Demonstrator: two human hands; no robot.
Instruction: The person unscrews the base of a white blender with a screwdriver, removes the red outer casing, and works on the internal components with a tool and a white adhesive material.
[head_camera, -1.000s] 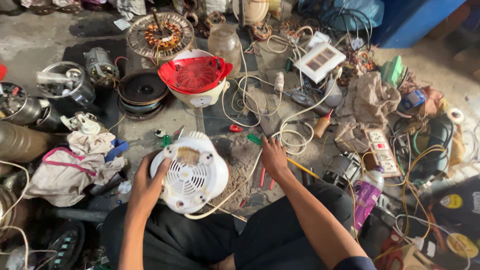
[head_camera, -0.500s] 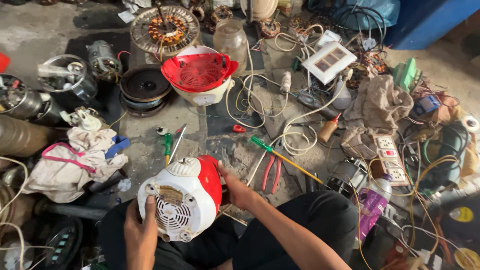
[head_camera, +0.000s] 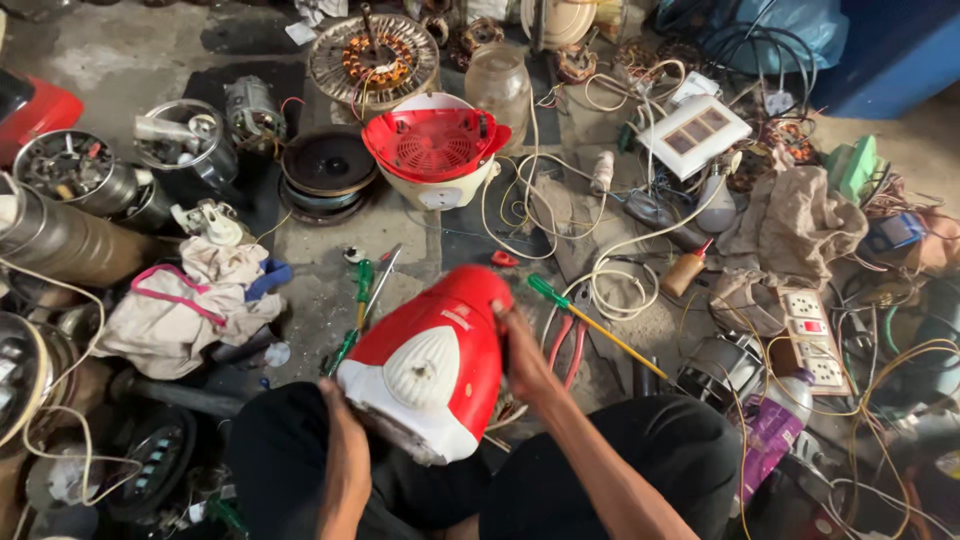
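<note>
A: Red-and-white appliance housing (head_camera: 432, 370), smooth moulded plastic, rounded like a dome. White domed cap in the middle of the red shell. It sits tilted over the person's lap, above the dark trousers.

B: Hands?

A: Well apart, one each side. Left hand (head_camera: 337, 405) clamped on the lower white edge, right hand (head_camera: 522, 350) pressed flat against the red flank. Both are gripping the housing.

B: Versus half a second ago?

A: The slatted white grille faced up then; now the housing has been turned and the red shell with the cap shows instead.

B: Around it?

A: Gritty concrete floor. Green-handled screwdriver (head_camera: 583, 319) just beside the right hand, red-handled pliers (head_camera: 567, 345) under it. Crumpled cloth (head_camera: 185, 305) to the left. Farther off, a red perforated lid on a cream bowl-shaped base (head_camera: 436, 150).
</note>
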